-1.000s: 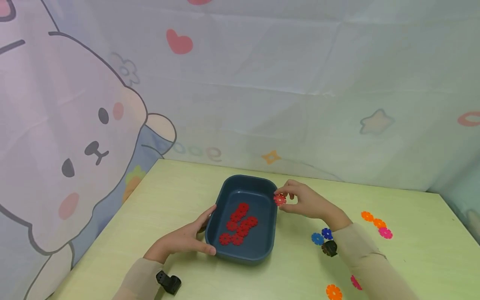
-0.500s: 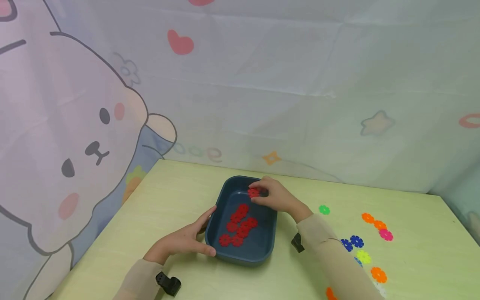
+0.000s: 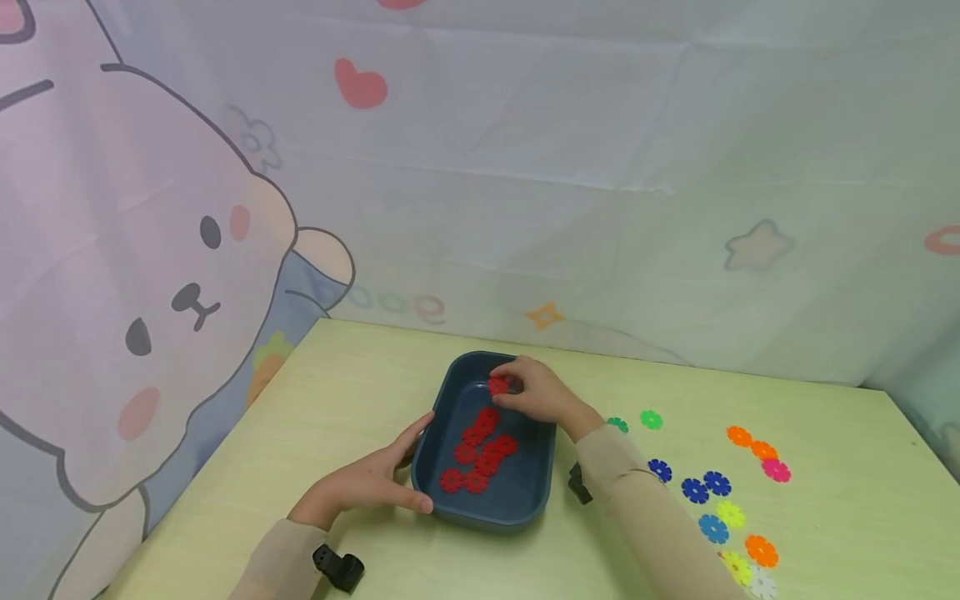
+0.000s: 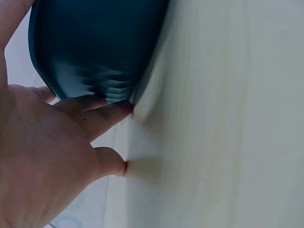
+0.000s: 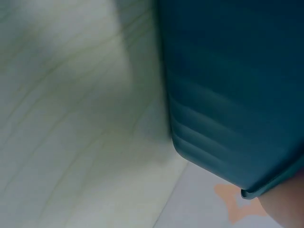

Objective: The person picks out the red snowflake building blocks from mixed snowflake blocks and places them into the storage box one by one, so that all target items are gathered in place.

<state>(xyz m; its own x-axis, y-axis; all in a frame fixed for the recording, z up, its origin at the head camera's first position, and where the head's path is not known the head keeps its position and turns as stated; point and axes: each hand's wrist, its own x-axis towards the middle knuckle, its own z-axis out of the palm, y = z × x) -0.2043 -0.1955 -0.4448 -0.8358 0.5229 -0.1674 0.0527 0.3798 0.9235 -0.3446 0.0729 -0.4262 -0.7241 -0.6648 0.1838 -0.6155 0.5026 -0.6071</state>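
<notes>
A dark blue plastic bin [image 3: 527, 479] sits on the table, with several red interlocking snowflake discs [image 3: 476, 482] lying on its floor. My left hand [image 3: 363, 482] rests spread against the bin's near-left corner. In the left wrist view, its fairly straight fingers [image 4: 107, 118] touch the outer wall of the bin [image 4: 95, 42]. Over the bin's far right part, my right hand [image 3: 538, 392] pinches one more red snowflake disc [image 3: 497, 386] between thumb and fingers. The right wrist view shows the bin's outside wall [image 5: 223, 104] and only a sliver of hand, so the pinch is hidden there.
On the table [image 3: 840, 517] right of the bin lie several loose discs: orange [image 3: 762, 551], dark blue [image 3: 694, 491], green [image 3: 651, 419], yellow [image 3: 731, 514] and pink [image 3: 776, 471]. A printed cloth backdrop [image 3: 600, 208] rises behind the table's far edge.
My right hand has moved left with the red snowflake disc, from beside the bin's right rim to inside over its far part. The left hand and the bin stay where they were.
</notes>
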